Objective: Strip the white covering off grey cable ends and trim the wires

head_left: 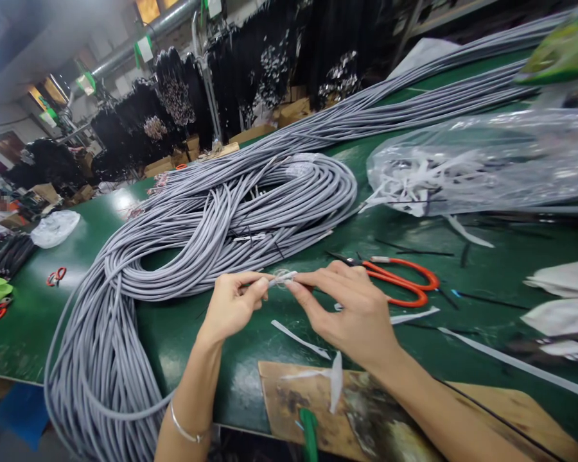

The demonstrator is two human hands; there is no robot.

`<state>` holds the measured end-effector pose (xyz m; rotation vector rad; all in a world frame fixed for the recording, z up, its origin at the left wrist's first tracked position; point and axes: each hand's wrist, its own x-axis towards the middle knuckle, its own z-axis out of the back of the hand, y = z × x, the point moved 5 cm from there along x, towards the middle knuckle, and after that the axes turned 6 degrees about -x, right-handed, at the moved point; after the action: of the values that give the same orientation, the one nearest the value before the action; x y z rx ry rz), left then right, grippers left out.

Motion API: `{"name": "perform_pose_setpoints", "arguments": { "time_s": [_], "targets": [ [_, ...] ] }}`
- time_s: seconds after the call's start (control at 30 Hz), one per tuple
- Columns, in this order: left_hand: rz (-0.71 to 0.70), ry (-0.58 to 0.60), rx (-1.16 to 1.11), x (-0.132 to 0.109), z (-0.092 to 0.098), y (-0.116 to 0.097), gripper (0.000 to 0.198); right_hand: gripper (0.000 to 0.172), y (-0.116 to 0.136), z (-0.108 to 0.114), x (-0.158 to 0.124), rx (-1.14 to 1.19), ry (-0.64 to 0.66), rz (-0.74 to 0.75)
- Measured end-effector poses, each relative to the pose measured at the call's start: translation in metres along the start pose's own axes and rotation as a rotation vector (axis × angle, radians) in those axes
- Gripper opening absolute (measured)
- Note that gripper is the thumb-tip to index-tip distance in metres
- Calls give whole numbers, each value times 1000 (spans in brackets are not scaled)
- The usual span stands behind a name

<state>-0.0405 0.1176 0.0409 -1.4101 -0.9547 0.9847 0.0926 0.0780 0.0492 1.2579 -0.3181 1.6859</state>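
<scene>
My left hand pinches a short grey cable end between thumb and fingertips. Fine, pale loose strands stand out around it. From the other side, my right hand closes thumb and index finger on the whitish tip of the same piece; its exact make-up is too small to tell. Just behind the hands lies a large coiled bundle of grey cables. Beside my right hand rest scissors with orange handles, their blades partly hidden by the knuckles.
White strips and black ties lie on the green table. A clear plastic bag of white strips is at right. A wooden board with a green-handled tool sits at the front edge. Small red-handled scissors lie far left.
</scene>
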Motion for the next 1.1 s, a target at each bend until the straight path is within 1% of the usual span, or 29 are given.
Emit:
{"name": "perform_pose_setpoints", "arguments": {
  "time_s": [0.1, 0.2, 0.27, 0.3, 0.37, 0.4, 0.47, 0.5, 0.53, 0.57, 0.63, 0.7, 0.73, 0.8, 0.87, 0.93, 1.1],
  "targets": [
    [-34, 28, 43, -2, 2, -4, 32, 18, -6, -5, -2, 134, 74, -132],
    [-111, 68, 131, -4, 4, -10, 28, 23, -12, -15, -3, 316, 219, -295],
    [-147, 105, 164, -5, 3, -12, 25, 26, -13, -19, -4, 388, 293, -361],
    [-146, 120, 159, -4, 3, -11, 24, 27, -12, -19, -3, 392, 298, -370],
    [-117, 110, 104, -2, 3, -9, 25, 24, -8, -13, 0, 354, 234, -319],
    [-99, 74, 62, 0, 5, -7, 26, 22, -4, -10, 2, 333, 192, -261],
    [-85, -61, -24, 4, 11, -4, 28, 20, 8, -5, 3, 343, 157, -112],
    [-90, -139, -61, 6, 14, -2, 28, 20, 13, -5, 3, 371, 173, -55],
    [-98, -206, -92, 8, 16, -1, 28, 21, 16, -6, 2, 401, 202, -38],
    [-104, -251, -119, 8, 17, 0, 28, 21, 16, -8, 1, 420, 228, -67],
    [-111, -275, -169, 9, 14, 1, 27, 18, 8, -12, -2, 396, 224, -238],
    [-116, -248, -201, 8, 6, 3, 28, 21, -3, -15, -5, 347, 202, -433],
    [-121, -234, -211, 7, 1, 3, 29, 25, -7, -17, -6, 346, 205, -504],
    [-136, -210, -225, 4, -7, 4, 30, 32, -12, -21, -7, 402, 242, -599],
    [-153, -189, -229, 2, -13, 4, 30, 35, -14, -22, -7, 470, 261, -675],
    [-170, -170, -226, 1, -16, 4, 30, 34, -16, -21, -6, 490, 245, -722],
    [-161, -159, -221, 2, -17, 5, 29, 26, -18, -16, -7, 463, 198, -729]
  ]
}}
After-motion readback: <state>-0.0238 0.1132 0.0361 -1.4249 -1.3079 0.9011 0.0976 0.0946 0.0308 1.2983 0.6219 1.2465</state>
